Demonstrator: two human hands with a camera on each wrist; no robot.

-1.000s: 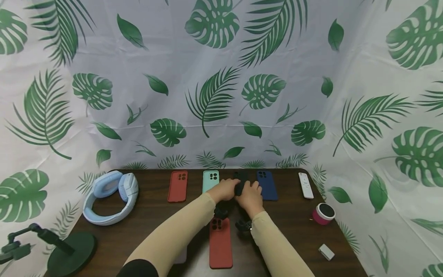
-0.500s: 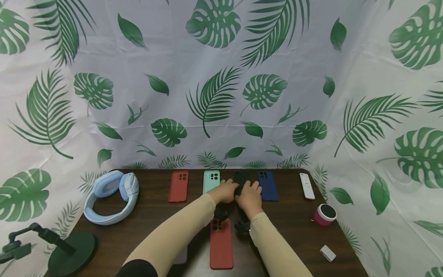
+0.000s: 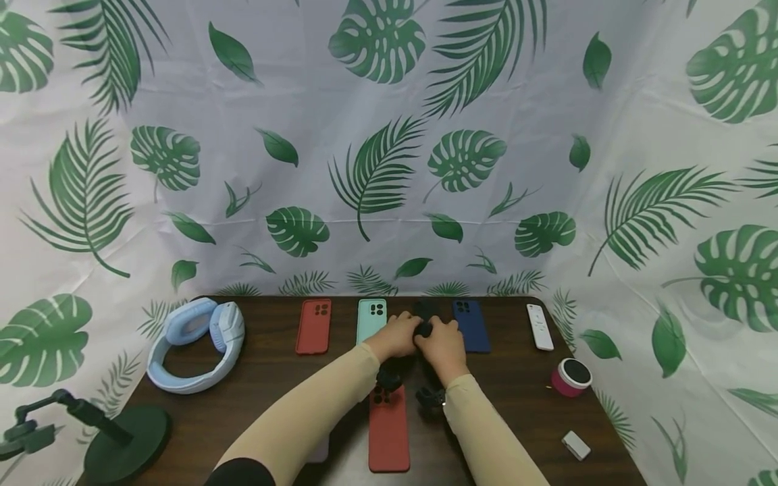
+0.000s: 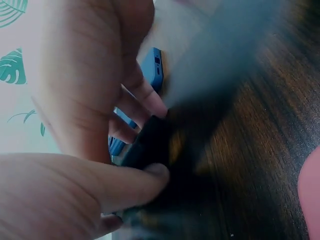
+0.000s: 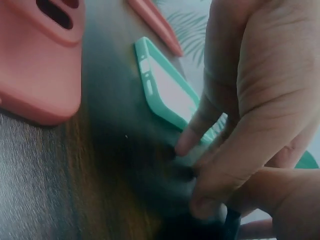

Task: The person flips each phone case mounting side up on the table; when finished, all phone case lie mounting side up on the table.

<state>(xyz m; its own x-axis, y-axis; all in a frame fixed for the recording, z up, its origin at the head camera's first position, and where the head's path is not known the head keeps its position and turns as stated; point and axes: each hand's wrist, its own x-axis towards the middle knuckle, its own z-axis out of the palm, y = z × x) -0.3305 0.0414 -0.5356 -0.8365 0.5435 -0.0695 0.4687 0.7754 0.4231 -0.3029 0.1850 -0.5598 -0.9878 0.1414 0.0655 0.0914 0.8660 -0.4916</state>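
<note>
At the table's far side, both hands meet over a black phone case (image 3: 428, 309), between a teal phone case (image 3: 370, 322) and a blue phone case (image 3: 471, 327). My left hand (image 3: 398, 335) grips its left side and my right hand (image 3: 446, 343) its right side, with the near end raised off the table. In the left wrist view a thumb presses on the black case (image 4: 145, 142), and the blue case (image 4: 151, 70) lies beyond. The right wrist view has the teal case (image 5: 167, 87) past the fingers; the black case is mostly dark there.
A red phone case (image 3: 389, 432) lies between the forearms, another red case (image 3: 313, 327) farther left. Blue headphones (image 3: 226, 347) and a dark green lamp (image 3: 125, 442) stand left. On the right are a white remote (image 3: 539, 327), a pink jar (image 3: 570, 378) and a small white box (image 3: 576, 445).
Half a second ago the black case's near end looked lower, with the right fingers more spread; now that end is raised again and the right fingers have drawn in toward the left hand.
</note>
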